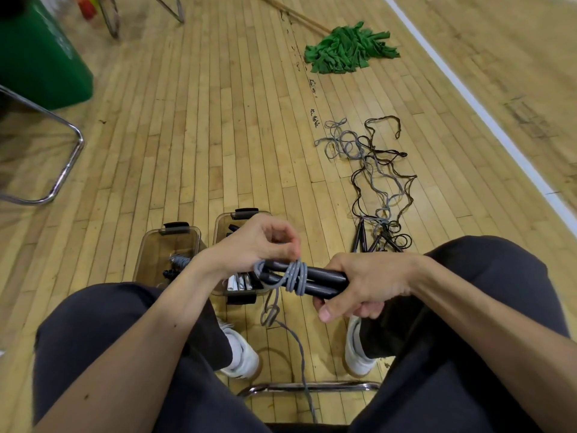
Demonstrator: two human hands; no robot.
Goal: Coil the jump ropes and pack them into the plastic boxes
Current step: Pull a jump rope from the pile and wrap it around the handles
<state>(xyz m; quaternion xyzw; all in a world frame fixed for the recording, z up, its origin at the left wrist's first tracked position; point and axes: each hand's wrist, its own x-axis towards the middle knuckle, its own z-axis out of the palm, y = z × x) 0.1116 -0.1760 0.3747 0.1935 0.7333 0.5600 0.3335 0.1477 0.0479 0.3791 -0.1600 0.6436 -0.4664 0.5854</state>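
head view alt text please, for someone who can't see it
A seated person's right hand grips two black handles while the left hand pinches the grey rope wound round them. Two plastic boxes stand on the wooden floor by the feet, with a tangle of ropes and a green mop beyond.

Pale wooden plank floor (218, 120) (scuffed in places), crossed by a white line (468, 98); a green mop (349, 50), green bin (40, 57) and chrome chair frame (62, 170) rest on it.

Grey jump rope (295, 276) wound several turns round paired black handles (324, 281), tail trailing to floor (218, 135). Two open smoky plastic boxes (146, 254) alongside, holding coiled ropes. Loose ropes (374, 170) tangled beyond.
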